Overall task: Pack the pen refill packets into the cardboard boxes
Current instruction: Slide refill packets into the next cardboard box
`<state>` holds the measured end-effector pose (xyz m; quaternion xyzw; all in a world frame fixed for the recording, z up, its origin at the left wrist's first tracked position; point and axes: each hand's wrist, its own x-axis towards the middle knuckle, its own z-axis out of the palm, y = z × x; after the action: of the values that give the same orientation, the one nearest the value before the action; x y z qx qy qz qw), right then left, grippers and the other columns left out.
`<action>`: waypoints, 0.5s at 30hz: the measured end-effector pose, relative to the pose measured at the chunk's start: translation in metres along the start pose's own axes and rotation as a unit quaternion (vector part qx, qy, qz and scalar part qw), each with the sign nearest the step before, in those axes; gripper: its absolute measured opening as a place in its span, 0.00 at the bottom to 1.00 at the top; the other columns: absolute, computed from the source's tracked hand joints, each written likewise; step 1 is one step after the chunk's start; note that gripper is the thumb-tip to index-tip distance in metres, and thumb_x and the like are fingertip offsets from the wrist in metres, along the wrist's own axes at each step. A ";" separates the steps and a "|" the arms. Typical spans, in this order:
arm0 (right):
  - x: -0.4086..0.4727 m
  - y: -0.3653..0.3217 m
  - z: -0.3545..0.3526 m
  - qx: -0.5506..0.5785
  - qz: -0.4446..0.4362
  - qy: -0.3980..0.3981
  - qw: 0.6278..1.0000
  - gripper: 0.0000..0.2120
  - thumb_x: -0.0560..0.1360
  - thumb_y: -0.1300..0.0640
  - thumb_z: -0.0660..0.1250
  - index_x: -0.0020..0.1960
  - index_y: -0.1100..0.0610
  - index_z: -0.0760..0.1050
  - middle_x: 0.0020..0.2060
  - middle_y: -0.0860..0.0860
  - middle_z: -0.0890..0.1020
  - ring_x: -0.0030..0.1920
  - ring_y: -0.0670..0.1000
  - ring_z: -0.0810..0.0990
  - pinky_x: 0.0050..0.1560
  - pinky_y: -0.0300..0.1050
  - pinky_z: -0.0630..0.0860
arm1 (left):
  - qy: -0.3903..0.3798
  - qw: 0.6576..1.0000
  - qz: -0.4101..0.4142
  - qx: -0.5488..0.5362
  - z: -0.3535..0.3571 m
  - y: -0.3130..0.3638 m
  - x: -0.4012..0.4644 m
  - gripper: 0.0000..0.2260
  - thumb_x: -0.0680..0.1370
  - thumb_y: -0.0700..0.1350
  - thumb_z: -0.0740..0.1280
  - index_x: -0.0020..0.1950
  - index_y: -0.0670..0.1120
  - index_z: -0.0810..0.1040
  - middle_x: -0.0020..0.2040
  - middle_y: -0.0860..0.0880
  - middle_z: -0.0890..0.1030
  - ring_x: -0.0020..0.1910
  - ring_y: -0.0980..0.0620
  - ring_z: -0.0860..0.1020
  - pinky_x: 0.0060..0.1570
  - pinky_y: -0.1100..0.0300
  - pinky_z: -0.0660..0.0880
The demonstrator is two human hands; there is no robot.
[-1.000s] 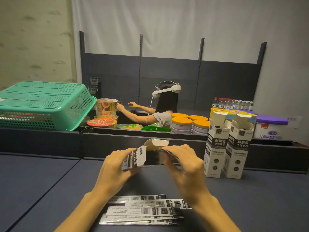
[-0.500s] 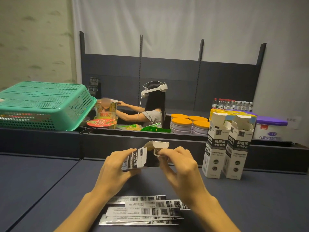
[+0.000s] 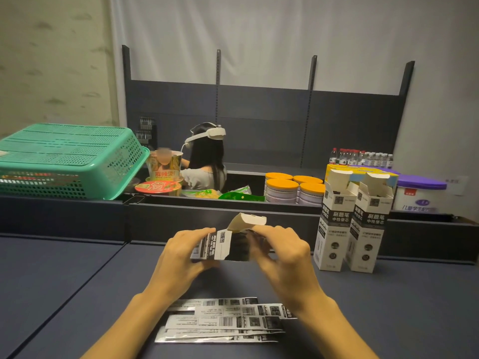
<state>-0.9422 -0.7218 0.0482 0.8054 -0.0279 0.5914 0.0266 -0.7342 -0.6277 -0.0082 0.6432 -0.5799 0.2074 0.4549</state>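
I hold a small black-and-white cardboard box [image 3: 225, 243] on its side above the dark table, its top flap open and pointing up. My left hand [image 3: 181, 257] grips its left end. My right hand [image 3: 282, 255] grips its right end, fingers at the open mouth. Several flat pen refill packets [image 3: 228, 320] lie fanned on the table just under my wrists. Two more boxes [image 3: 355, 229] of the same kind stand upright with their flaps open, to the right.
A dark raised ledge [image 3: 77, 216] runs across behind the table. On it sit an upturned green basket [image 3: 64, 161], noodle cups [image 3: 163, 167], orange-lidded tins [image 3: 293, 187] and a purple-lidded tub [image 3: 420, 193]. A person with a headset [image 3: 207, 156] works beyond the ledge.
My right hand's fingers have shifted along the box's open end and the flap stands a little higher. The person behind the ledge has moved to the left.
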 end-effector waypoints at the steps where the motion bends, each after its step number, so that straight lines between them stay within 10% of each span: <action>1: 0.000 0.000 0.000 -0.004 -0.002 -0.004 1.000 0.10 0.75 0.56 0.64 0.49 0.60 0.81 0.37 0.50 0.82 0.37 0.46 0.71 0.35 0.45 0.70 | 0.001 1.000 -0.001 -0.002 0.000 -0.001 0.000 0.31 0.65 0.48 0.79 0.66 0.55 0.73 0.58 0.58 0.76 0.57 0.60 0.71 0.55 0.54 0.73; 15: -0.004 0.001 0.000 -0.005 0.029 -0.092 0.995 0.11 0.75 0.53 0.62 0.51 0.55 0.80 0.36 0.48 0.83 0.33 0.47 0.72 0.33 0.41 0.71 | -0.011 1.000 0.004 -0.005 0.000 0.003 0.000 0.28 0.66 0.55 0.74 0.65 0.52 0.74 0.59 0.55 0.78 0.59 0.57 0.73 0.58 0.56 0.72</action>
<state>-0.9437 -0.7224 0.0449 0.8553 -0.0565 0.5149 0.0112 -0.7367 -0.6273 -0.0067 0.6407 -0.5887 0.1991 0.4510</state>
